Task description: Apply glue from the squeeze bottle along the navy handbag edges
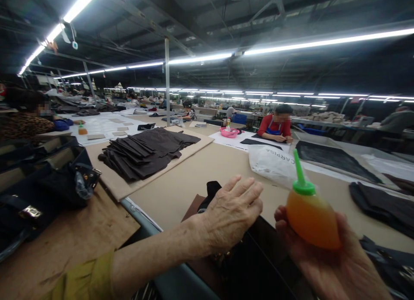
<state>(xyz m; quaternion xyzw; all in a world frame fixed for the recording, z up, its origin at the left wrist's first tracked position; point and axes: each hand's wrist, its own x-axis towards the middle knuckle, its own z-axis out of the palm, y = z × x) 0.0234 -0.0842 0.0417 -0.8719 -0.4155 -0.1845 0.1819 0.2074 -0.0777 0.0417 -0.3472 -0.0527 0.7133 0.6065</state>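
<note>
My right hand (326,261) lies palm up at the lower right and cradles an orange squeeze bottle (311,216) with a green nozzle cap pointing up. My left hand (231,213) reaches across from the lower left, fingers stretched out flat, resting on a black piece of material (255,257) on the tan worktable (200,170). A brown sheet lies under that black piece.
A stack of dark brown cut pieces (145,151) sits on a board at centre left. Black bags (48,179) stand at the left. A white plastic bag (271,162) lies ahead. A person in red (276,125) works at the far table; another sits at far left.
</note>
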